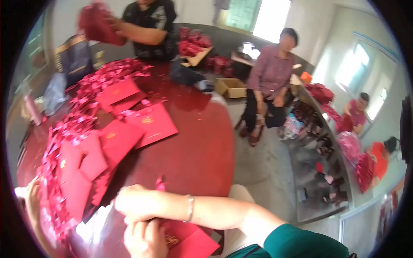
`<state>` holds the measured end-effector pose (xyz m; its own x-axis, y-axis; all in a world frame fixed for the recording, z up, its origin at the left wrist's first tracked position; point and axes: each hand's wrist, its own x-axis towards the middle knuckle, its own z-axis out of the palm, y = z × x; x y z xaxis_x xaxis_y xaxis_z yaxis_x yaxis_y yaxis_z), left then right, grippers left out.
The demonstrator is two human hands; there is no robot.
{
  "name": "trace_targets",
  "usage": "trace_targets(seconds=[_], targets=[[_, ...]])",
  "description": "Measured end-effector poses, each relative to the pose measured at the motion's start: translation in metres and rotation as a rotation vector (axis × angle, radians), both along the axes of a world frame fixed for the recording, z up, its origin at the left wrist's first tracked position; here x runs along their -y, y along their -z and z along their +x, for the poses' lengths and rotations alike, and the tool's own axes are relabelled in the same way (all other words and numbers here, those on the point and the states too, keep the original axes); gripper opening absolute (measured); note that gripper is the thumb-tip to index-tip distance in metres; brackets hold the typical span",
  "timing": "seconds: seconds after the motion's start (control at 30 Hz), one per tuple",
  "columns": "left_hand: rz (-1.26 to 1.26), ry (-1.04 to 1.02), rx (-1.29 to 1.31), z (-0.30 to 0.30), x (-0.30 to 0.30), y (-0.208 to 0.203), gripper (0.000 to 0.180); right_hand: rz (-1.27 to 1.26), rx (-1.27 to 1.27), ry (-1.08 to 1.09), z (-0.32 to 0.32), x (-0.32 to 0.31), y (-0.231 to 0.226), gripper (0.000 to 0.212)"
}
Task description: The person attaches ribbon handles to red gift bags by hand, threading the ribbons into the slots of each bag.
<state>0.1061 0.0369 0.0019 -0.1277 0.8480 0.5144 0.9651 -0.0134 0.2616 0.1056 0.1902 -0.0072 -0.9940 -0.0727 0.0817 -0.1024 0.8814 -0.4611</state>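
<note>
My right arm, with a green sleeve and a bracelet, reaches across from the lower right. My right hand is closed above my left; what its fingers hold is hidden. Just below it my left hand curls its fingers at the left edge of a red paper bag with gold print. My right forearm covers the bag's upper part. Beyond my wrist a short piece of red ribbon sticks up. More red paper bags lie overlapping on the glossy red table.
Shiny red ribbons heap along the table's far and left edges. Clear plastic lies near my hands. Another person's hand rests at the left edge. Across the table a person lifts red material; another sits beside a cardboard box.
</note>
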Motion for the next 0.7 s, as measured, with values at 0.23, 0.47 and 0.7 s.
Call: trace_targets(seconds=[0.23,0.47,0.7], targets=[[0.130,0.169,0.145,-0.013,-0.012,0.022,0.015,-0.060,-0.107,0.142,0.008,-0.009,0.011,0.017],[0.154,0.156,0.258,-0.023,0.000,0.030,0.010,0.036,-0.136,0.193,0.002,0.004,0.015,0.014],[-0.157,-0.020,0.154,-0.028,0.007,0.035,0.029,-0.053,-0.019,0.087,-0.037,0.027,-0.035,0.022]])
